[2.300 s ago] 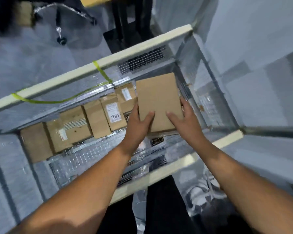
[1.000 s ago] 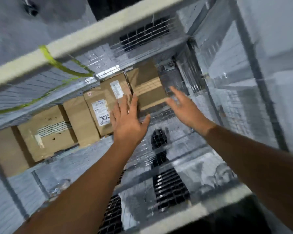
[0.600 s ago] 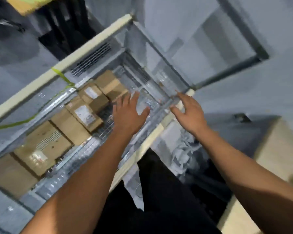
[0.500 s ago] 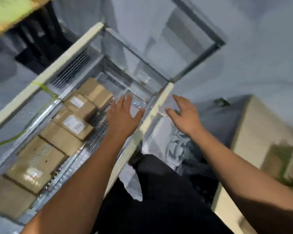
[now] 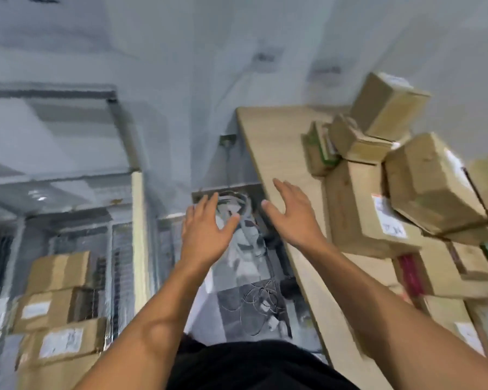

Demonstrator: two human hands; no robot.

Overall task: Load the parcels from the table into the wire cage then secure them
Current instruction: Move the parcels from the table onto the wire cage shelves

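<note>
Between wire cage (image 5: pixel 137 220) and table (image 5: pixel 276 153), both grips, left (image 5: pixel 206 235) and right (image 5: pixel 293 218), seemingly spread open, empty.

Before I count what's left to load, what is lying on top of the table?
A heap of cardboard parcels covers the right part of the table, some stacked on others. The near left strip is bare. Both hands are open. Anything beneath the heap is hidden.

Tangled cables (image 5: pixel 261 302) on grey floor (image 5: pixel 181 80)
</note>
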